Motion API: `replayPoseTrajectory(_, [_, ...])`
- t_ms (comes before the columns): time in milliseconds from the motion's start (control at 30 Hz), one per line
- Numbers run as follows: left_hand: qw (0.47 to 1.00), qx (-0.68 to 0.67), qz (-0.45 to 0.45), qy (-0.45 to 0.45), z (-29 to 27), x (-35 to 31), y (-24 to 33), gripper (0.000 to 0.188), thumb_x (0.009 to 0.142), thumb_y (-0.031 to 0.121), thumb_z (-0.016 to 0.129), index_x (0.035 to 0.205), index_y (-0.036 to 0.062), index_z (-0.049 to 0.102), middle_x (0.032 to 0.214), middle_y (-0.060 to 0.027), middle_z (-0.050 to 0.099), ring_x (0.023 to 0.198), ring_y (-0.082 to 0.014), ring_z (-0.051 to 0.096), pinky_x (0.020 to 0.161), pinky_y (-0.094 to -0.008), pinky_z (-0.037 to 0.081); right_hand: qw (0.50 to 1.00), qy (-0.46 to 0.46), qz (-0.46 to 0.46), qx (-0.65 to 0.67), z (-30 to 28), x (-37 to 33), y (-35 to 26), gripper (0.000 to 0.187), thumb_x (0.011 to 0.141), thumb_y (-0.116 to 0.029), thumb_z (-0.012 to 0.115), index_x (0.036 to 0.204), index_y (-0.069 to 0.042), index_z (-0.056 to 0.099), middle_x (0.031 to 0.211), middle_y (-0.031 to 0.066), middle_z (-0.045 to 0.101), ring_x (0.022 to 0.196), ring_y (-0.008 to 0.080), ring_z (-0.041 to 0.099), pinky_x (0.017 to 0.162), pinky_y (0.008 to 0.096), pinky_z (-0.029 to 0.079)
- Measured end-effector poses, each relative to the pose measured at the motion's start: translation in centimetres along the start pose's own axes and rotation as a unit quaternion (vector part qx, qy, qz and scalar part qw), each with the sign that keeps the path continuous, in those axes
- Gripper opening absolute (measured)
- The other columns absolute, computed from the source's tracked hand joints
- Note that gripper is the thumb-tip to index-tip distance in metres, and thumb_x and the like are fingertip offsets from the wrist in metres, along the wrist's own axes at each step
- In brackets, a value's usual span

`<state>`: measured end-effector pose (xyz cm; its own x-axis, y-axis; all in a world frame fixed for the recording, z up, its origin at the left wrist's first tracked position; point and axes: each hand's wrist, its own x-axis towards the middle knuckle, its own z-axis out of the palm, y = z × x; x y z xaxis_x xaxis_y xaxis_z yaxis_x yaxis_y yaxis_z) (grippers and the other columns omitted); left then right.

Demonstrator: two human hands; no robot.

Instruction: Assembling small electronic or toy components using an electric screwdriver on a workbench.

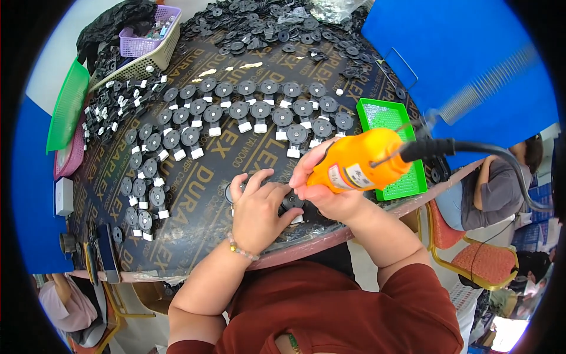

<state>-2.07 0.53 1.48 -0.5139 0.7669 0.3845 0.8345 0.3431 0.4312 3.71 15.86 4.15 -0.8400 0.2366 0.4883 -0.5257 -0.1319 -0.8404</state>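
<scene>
My right hand (330, 200) is wrapped round an orange electric screwdriver (372, 154), tilted with its cable end up to the right. The driver's tip is hidden behind the hand. Beside it, my left hand (258, 206) rests low over the table, its thumb and forefinger on either side of a black round part with a white end (293, 201), steadying it. Another black disc (229, 193) shows partly beneath the left fingers. Beyond my hands, several like parts (260, 112), black discs with white ends, lie in curved rows.
A green tray (407, 187) lies right of the driver, whose black cable (495, 148) and hanging spring (486, 85) cross the right side. Loose black discs (253, 26) pile at the far edge. Baskets (167, 53) and small black-and-white pieces (112, 109) stand left. A person (501, 189) sits at right.
</scene>
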Motion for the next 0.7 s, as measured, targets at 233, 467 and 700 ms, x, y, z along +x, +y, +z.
replayPoseTrajectory(233, [1.000,-0.011,0.008,-0.011,0.0,-0.1,0.6,0.042,0.063,0.032,0.080,0.097,0.0105,0.067,0.095,-0.0018,0.067,0.112,-0.0226,0.053,0.098,-0.0482,0.026,1.000,0.025,0.005,0.019,-1.5,0.2,-1.0,0.053,0.082,-0.041,0.071,0.108,-0.001,0.047,0.076,0.0124,0.061,0.056,0.0152,0.058,0.051,0.0275,0.049])
replayPoseTrajectory(467, [1.000,0.027,0.003,0.013,0.5,-0.2,0.9,0.045,0.061,0.039,0.080,0.092,0.0096,0.068,0.089,-0.0023,0.067,0.112,-0.0255,0.053,0.101,-0.0497,0.023,0.935,0.219,-0.084,-0.267,-13.4,2.4,-5.8,0.028,0.089,-0.019,0.063,0.106,-0.001,0.049,0.075,0.0076,0.060,0.057,0.0118,0.056,0.053,0.0252,0.046])
replayPoseTrajectory(700, [0.998,0.053,0.011,0.028,0.4,0.2,1.1,0.050,0.064,0.049,0.076,0.095,0.0110,0.066,0.094,-0.0016,0.065,0.114,-0.0264,0.051,0.103,-0.0516,0.020,0.913,0.272,-0.073,-0.295,-17.4,1.9,-4.2,0.025,0.089,-0.017,0.063,0.104,-0.001,0.050,0.076,0.0061,0.059,0.059,0.0118,0.058,0.056,0.0257,0.047])
